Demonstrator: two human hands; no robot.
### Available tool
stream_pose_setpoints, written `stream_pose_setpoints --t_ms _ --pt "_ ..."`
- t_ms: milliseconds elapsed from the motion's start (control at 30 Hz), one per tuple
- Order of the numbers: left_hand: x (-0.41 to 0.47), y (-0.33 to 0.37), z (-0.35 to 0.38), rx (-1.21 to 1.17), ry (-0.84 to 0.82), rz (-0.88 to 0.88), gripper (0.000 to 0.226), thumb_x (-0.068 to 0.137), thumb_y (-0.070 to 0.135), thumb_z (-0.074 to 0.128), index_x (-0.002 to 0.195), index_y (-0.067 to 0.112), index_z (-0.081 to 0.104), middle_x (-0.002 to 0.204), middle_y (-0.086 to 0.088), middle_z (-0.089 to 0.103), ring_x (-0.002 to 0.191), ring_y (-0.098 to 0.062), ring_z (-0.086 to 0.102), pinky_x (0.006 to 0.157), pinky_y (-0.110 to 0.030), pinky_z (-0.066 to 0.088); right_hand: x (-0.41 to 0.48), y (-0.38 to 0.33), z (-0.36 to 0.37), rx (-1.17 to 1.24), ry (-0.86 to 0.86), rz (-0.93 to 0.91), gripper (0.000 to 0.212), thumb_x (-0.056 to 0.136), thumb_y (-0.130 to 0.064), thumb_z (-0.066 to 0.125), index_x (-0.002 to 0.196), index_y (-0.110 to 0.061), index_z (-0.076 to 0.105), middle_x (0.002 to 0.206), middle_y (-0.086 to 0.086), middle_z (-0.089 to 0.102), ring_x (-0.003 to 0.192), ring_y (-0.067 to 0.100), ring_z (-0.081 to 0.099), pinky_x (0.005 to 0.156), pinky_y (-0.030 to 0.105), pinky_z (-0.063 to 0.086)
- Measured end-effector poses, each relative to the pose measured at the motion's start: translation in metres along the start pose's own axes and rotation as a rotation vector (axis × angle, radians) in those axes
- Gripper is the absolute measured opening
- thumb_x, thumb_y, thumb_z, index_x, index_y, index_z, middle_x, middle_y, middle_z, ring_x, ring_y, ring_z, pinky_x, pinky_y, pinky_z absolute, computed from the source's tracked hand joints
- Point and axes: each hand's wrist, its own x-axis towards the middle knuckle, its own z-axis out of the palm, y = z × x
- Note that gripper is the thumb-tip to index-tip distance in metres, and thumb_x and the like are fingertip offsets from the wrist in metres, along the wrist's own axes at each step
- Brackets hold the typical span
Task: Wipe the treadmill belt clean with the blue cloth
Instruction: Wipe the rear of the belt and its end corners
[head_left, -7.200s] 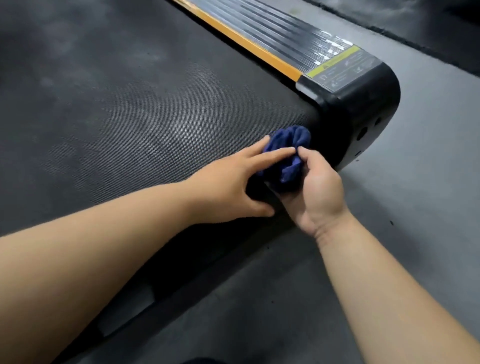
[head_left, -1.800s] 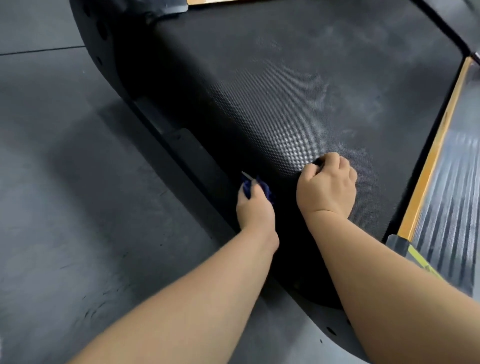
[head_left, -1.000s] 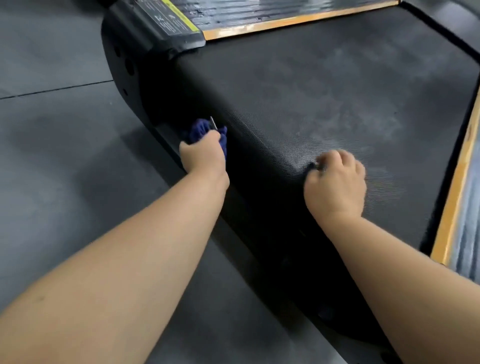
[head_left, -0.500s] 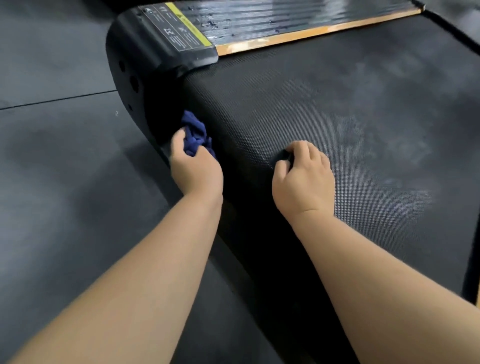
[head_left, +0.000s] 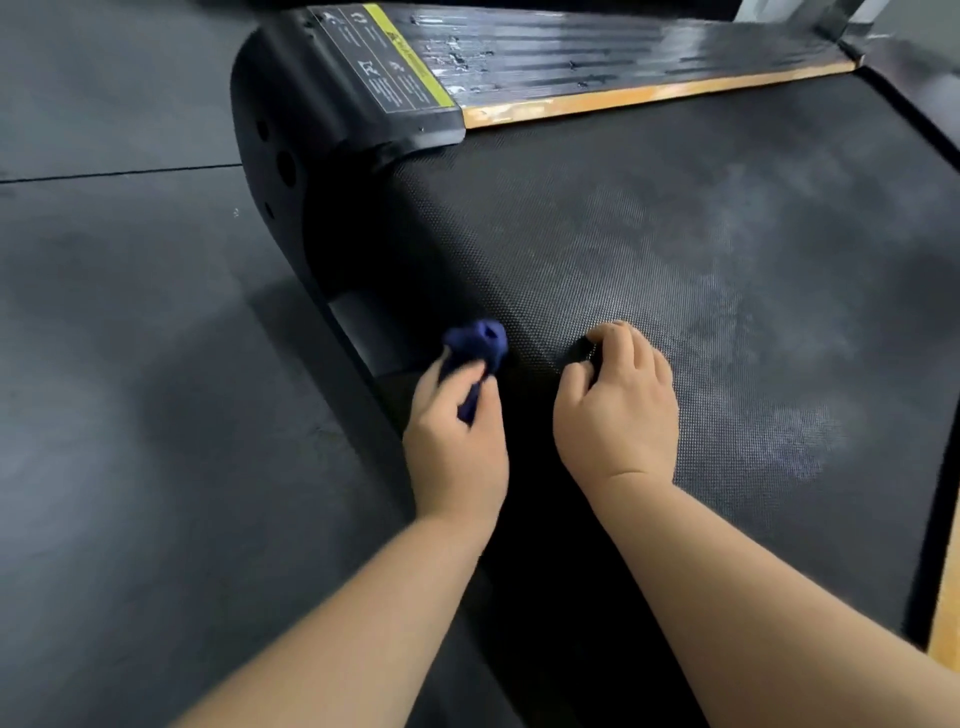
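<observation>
One head cam, wide-angle, facing fwd & down, close above treadmill belt (head_left: 649, 249) end

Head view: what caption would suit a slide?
Left hand holds bunched blue cloth at the end of the treadmill belt; curled right hand rests on it.

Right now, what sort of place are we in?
Probably a gym or workout room: a treadmill belt with a ribbed side rail and yellow-striped label, on dark rubber-like floor tiles. The left hand holds the blue cloth at the belt's end.
</observation>
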Motion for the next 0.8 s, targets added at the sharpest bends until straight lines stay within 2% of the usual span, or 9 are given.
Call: stream_pose_setpoints --t_ms 100,200,267,333,433,500,600,733,800 --pt "0.022 -0.004 -0.017 0.076 -0.002 0.107 0.024 0.083 0.013 0.063 0.107 0.016 0.065 0.099 -0.003 0.061 0.087 -0.017 0.057 0.085 -0.037 0.049 0.000 0.000 0.000 -0.001 -0.018 0.011 0.033 0.088 -0.026 0.043 0.120 -0.020 0.051 0.137 -0.002 0.048 0.130 0.021 0.037 0.108 0.043 0.032" --pt "0.076 0.013 -0.015 0.124 -0.018 0.120 0.047 0.082 0.028 0.063 0.127 0.020 0.056 0.123 -0.006 0.051 0.109 -0.016 0.050 0.095 -0.017 0.036 0.000 0.001 0.000 -0.020 -0.034 0.000 0.033 0.089 -0.027 0.042 0.121 -0.021 0.050 0.138 -0.002 0.047 0.129 0.021 0.036 0.107 0.044 0.033" --pt "0.094 0.027 -0.005 0.120 -0.032 0.091 0.041 0.079 0.051 0.060 0.110 0.026 0.068 0.130 -0.001 0.046 0.119 -0.014 0.046 0.102 -0.019 0.032 0.000 0.001 0.001 -0.028 -0.030 -0.008 0.036 0.088 -0.028 0.040 0.121 -0.019 0.050 0.137 -0.001 0.048 0.129 0.022 0.037 0.108 0.044 0.032" --pt "0.100 0.031 0.007 0.118 0.021 0.058 0.025 0.078 0.052 0.064 0.076 0.028 0.068 0.129 0.003 0.050 0.120 -0.012 0.047 0.098 -0.020 0.034 -0.001 -0.001 -0.001 -0.027 -0.022 -0.006 0.039 0.086 -0.030 0.038 0.121 -0.019 0.051 0.137 -0.001 0.048 0.129 0.022 0.037 0.108 0.043 0.032" --pt "0.119 0.028 0.013 -0.019 0.220 -0.101 0.022 0.075 0.036 0.066 0.060 0.025 0.053 0.103 -0.006 0.065 0.080 -0.008 0.062 0.075 -0.023 0.050 -0.001 -0.002 -0.002 -0.021 -0.054 0.013 0.034 0.089 -0.027 0.041 0.121 -0.020 0.050 0.138 -0.003 0.046 0.131 0.020 0.034 0.109 0.041 0.031" --pt "0.127 0.032 0.014 -0.163 0.340 -0.173 0.011 0.076 0.028 0.062 0.074 0.027 0.051 0.101 -0.011 0.062 0.064 -0.008 0.061 0.063 -0.027 0.054 -0.001 -0.002 -0.002 -0.018 -0.058 0.008 0.033 0.090 -0.027 0.042 0.122 -0.021 0.050 0.139 -0.004 0.046 0.132 0.020 0.034 0.109 0.042 0.031" --pt "0.125 0.033 0.021 -0.246 0.359 -0.254 0.032 0.086 0.021 0.053 0.115 0.033 0.057 0.117 0.002 0.048 0.078 -0.008 0.059 0.062 -0.014 0.053 -0.001 -0.001 -0.001 -0.007 -0.038 -0.006 0.034 0.090 -0.026 0.042 0.122 -0.019 0.050 0.140 -0.002 0.045 0.132 0.022 0.034 0.109 0.043 0.030" --pt "0.104 0.035 0.029 -0.103 0.261 -0.186 0.037 0.088 0.027 0.040 0.118 0.029 0.061 0.135 -0.002 0.047 0.117 -0.026 0.052 0.099 -0.037 0.045 -0.001 0.002 0.001 0.001 -0.004 -0.015 0.036 0.088 -0.026 0.044 0.121 -0.017 0.053 0.138 -0.001 0.048 0.132 0.023 0.036 0.109 0.044 0.031" --pt "0.079 0.029 0.026 0.010 0.152 -0.058 0.039 0.095 0.025 0.034 0.129 0.021 0.054 0.144 -0.008 0.037 0.126 -0.023 0.044 0.106 -0.026 0.033 -0.001 0.001 0.002 0.003 0.002 -0.012 0.035 0.088 -0.026 0.044 0.120 -0.017 0.054 0.137 0.000 0.049 0.131 0.024 0.037 0.108 0.044 0.031"
